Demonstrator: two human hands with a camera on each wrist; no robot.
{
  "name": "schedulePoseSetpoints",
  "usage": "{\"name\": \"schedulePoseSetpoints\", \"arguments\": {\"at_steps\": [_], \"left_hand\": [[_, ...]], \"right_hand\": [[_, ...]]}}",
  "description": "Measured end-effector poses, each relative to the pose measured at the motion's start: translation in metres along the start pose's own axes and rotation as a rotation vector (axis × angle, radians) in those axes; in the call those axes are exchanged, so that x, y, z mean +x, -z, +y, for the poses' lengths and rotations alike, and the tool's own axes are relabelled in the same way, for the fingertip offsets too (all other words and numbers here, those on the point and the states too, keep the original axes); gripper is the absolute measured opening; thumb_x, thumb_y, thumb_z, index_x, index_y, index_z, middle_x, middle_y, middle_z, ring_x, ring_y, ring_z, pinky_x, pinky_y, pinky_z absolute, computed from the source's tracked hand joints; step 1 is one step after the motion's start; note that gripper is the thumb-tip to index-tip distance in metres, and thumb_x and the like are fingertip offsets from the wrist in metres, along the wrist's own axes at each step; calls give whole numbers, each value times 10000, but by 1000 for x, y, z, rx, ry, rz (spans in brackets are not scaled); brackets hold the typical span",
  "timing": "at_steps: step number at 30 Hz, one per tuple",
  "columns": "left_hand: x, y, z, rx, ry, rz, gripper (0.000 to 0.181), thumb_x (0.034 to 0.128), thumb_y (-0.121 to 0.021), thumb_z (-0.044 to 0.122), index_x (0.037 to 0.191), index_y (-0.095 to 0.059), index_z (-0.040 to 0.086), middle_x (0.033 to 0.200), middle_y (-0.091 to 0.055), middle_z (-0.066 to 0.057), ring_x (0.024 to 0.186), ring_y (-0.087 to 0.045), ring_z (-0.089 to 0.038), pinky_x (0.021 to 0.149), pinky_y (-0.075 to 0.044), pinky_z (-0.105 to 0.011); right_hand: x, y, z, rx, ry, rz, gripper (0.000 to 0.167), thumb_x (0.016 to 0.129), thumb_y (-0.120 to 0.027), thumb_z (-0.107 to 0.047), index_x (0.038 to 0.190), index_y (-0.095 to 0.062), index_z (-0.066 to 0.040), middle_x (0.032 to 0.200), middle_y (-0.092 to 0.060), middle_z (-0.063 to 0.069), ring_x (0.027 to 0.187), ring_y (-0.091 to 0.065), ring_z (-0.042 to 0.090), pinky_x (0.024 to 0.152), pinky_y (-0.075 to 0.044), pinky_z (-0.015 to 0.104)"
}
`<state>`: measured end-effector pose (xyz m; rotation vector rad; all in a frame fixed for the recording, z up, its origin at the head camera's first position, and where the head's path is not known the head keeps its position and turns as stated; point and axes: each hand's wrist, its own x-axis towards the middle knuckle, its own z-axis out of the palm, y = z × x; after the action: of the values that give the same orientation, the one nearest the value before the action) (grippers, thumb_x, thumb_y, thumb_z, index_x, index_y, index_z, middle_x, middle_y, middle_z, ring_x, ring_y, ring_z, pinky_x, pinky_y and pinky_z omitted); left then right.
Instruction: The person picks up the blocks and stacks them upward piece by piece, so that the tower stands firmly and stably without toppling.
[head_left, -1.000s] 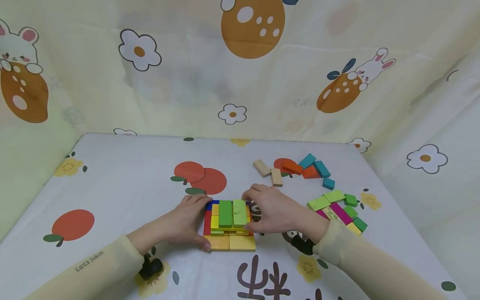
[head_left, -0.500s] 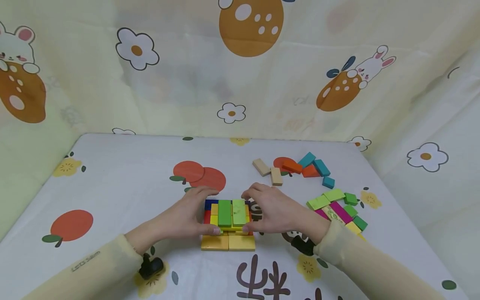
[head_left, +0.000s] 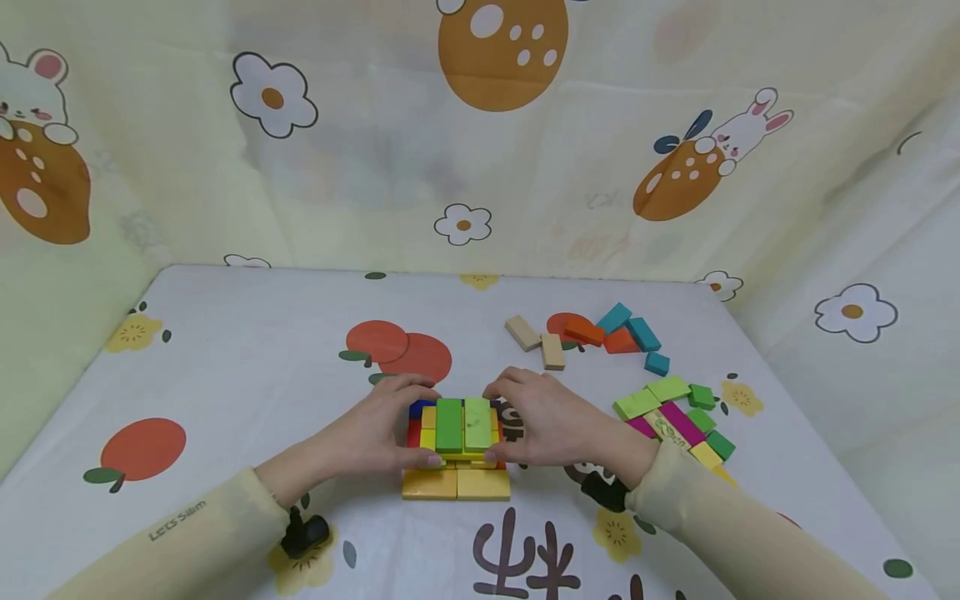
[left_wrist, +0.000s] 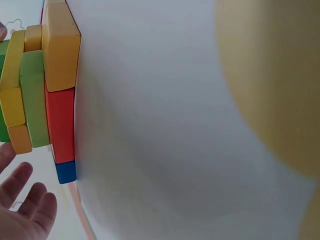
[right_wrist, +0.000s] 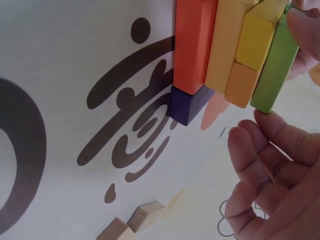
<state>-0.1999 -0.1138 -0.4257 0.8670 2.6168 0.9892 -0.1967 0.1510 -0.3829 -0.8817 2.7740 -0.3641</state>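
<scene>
Where the block stack (head_left: 453,446) comes nearest, just below the center of the head view, two pale orange blocks (head_left: 430,485) lie end to end along the front of its bottom layer. Behind them, the left hand (head_left: 367,435) seems to pinch a dark green block (head_left: 449,427) lengthwise, thumb toward its near end and fingers toward the far one; the left wrist view cuts off part of that contact. The right hand (head_left: 551,421) pinches a light green block (head_left: 477,425) in the same way, an index fingertip against its far end. Both green blocks lie flat, side by side, on top of the stack.

They look like painted solid wood, so probably light, stiff and hard to break, perhaps slightly slippery. The short ends make the best hold; even, gentle pressure should spare the layers below, which look merely stacked and easily nudged askew. Lower down, a red block (left_wrist: 61,125) and a blue block (left_wrist: 65,172) run along the left edge.

Farther off, at the right of the frame, a magenta block (head_left: 683,424) lies among green ones; beyond, toward the upper right, plain wood blocks (head_left: 522,334) lie near teal blocks (head_left: 643,336).
</scene>
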Motion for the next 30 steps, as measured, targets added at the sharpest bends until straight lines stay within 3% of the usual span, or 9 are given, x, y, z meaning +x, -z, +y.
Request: {"name": "schedulePoseSetpoints", "arguments": {"at_steps": [30], "left_hand": [[1, 1, 0, 12, 2, -8, 614, 828, -838, 388, 1305, -611, 74, 1490, -503, -121, 1402, -434, -330, 1149, -428, -568]], "right_hand": [[2, -1, -1, 7, 19, -1, 633, 835, -814, -457, 1314, -633, -86, 1274, -642, 66, 1121, -605, 220, 1003, -547, 439]]}}
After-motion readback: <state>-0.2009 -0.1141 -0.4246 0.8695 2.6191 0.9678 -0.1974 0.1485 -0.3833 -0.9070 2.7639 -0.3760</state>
